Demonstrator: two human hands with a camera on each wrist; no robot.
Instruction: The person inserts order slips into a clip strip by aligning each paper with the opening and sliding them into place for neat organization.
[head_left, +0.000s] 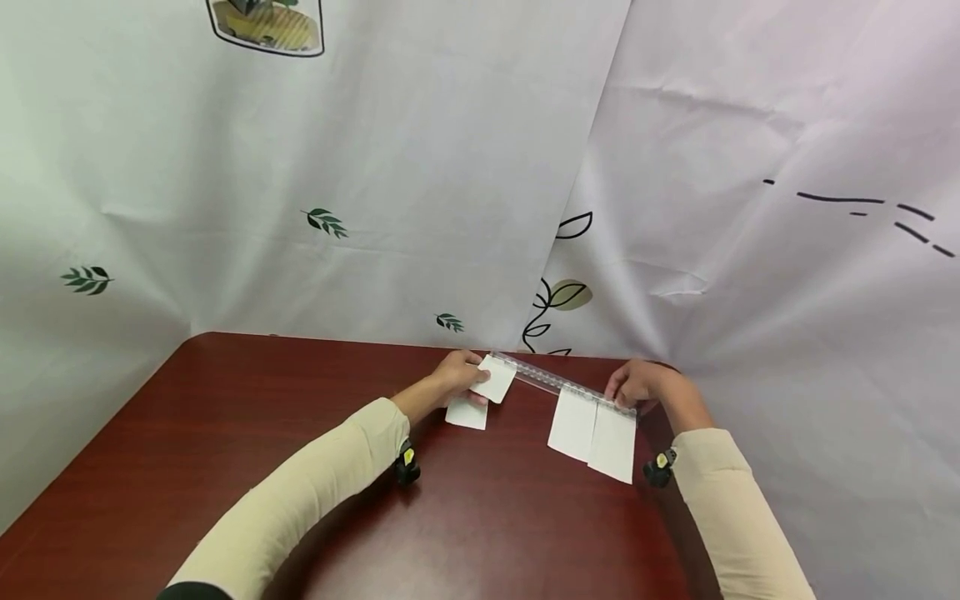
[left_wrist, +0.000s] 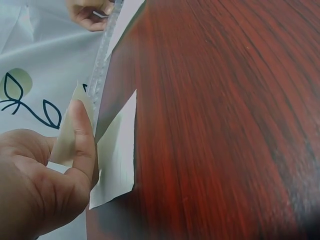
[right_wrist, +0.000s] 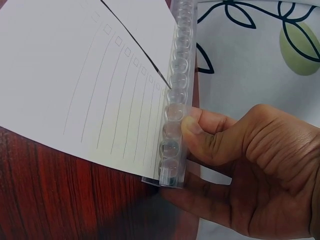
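Seemingly mid-fitting, the right hand (head_left: 637,383) pinches the clear, bumpy plastic strip (head_left: 542,377) by the dark-red table's (head_left: 450,525) far edge while the left hand (head_left: 454,375), fingers nearly together, grips a small white paper slip (head_left: 497,380) probably needing alignment next.

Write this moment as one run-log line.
left hand: holds white card | right hand: grips clear strip near one end | two white sheets: meet strip | surface: reddish-brown table

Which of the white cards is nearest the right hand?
The rightmost card in the head view, at the end of the clear strip gripped by the right hand; the other cards sit farther left.
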